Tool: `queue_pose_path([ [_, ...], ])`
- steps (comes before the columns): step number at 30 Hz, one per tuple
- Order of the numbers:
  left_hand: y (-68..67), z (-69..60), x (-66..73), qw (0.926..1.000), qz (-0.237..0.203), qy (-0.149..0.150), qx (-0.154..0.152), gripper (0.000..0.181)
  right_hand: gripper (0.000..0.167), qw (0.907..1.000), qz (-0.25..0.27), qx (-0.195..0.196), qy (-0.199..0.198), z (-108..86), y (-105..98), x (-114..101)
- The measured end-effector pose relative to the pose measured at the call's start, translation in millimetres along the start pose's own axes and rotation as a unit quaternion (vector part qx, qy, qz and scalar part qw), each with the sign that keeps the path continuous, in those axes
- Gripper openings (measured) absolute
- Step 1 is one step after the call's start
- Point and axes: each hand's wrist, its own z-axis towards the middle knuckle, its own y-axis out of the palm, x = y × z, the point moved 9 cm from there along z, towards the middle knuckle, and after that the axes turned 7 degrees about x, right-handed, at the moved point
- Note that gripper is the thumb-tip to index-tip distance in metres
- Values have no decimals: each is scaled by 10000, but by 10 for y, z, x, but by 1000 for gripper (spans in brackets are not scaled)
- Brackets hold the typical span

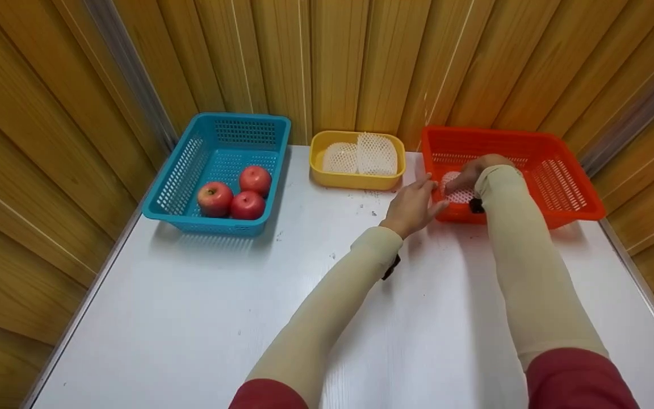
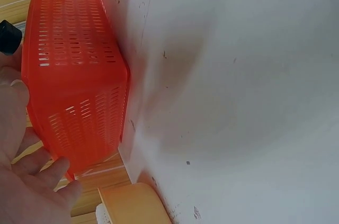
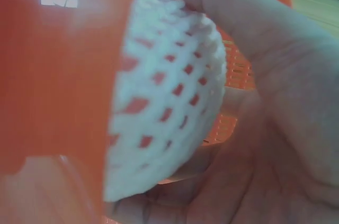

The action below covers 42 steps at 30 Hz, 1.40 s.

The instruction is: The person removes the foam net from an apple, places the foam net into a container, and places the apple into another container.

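Inside the red basket point(image 1: 508, 133), near its left end, is an apple in a white foam net point(image 3: 169, 91); red shows through the mesh. My right hand point(image 1: 483, 170) reaches over the front rim and holds it, fingers curled round its side in the right wrist view. The basket's wall hides part of the netted apple there. My left hand point(image 1: 409, 211) is at the basket's front left corner with its fingers spread and nearly straight. In the left wrist view, the fingers point(image 2: 53, 173) lie along the basket's end.
A yellow container point(image 1: 358, 180) with white foam nets point(image 1: 377, 154) stands left of the red basket. Further left, a blue basket point(image 1: 208, 222) holds three red apples point(image 1: 215, 199). Wooden panels point(image 1: 338, 68) border the white table point(image 1: 191, 318).
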Motion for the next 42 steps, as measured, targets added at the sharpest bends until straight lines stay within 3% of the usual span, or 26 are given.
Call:
queue_pose_path([
  [7,-6,-6,5,10000,-64,2,0,56,98,9997,8,216,-131,30,-110,12],
  [12,-26,-2,8,10000,-12,57,36,56,104,9981,496,352,-113,133,-170,76],
  [19,-13,10,-6,10000,-44,28,-8,57,102,9962,66,394,-775,346,-257,74],
  [24,-6,0,2,10000,-6,70,19,57,103,9949,331,519,-798,306,-296,90],
  [31,-1,-26,20,9996,186,215,-1,62,114,9912,1125,528,-449,216,-313,137],
  [39,-18,-12,23,9994,158,277,118,59,120,9881,1073,744,-815,141,-388,75],
  [42,-16,-13,24,9993,159,333,103,60,113,9841,1184,861,-1003,134,-406,57],
])
